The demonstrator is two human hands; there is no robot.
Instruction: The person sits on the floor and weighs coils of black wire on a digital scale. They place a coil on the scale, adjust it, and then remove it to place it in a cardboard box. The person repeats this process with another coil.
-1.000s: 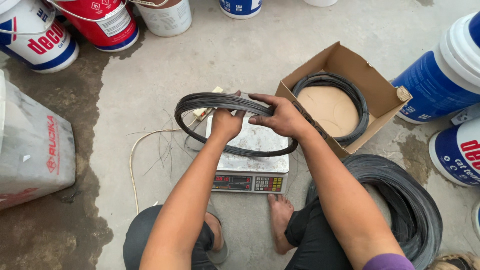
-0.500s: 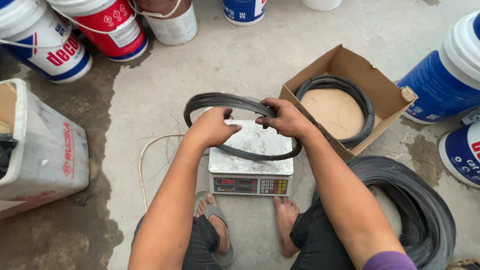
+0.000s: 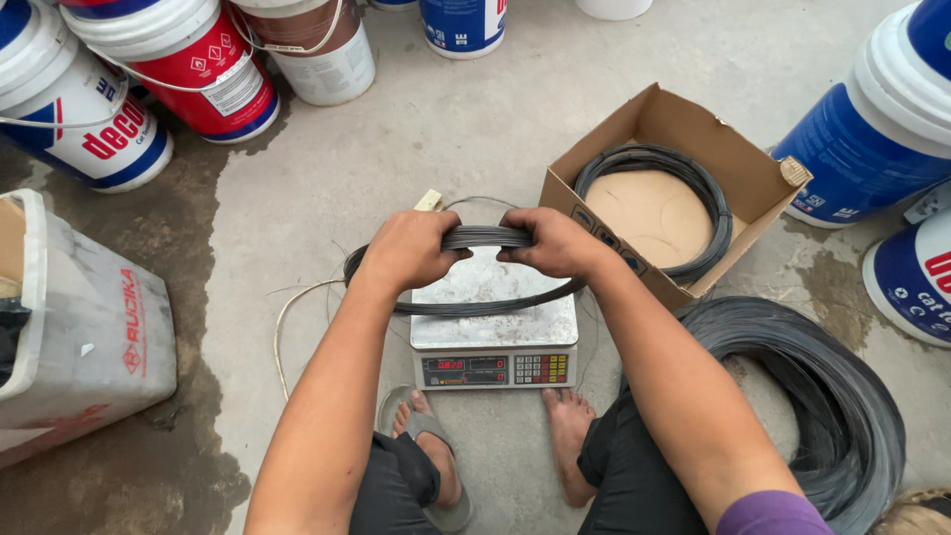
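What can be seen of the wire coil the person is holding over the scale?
The wire coil is a ring of many thin, dark grey metal-looking strands bundled together. It lies roughly flat over the steel platform of the digital scale, its near arc resting on the platform. The left hand and right hand grip its far arc side by side. Whether the far side touches the scale cannot be told.

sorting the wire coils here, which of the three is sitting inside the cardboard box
The thin coil lining the open cardboard box. The small coil is gripped by both hands over the scale, and the big coil lies on the floor.
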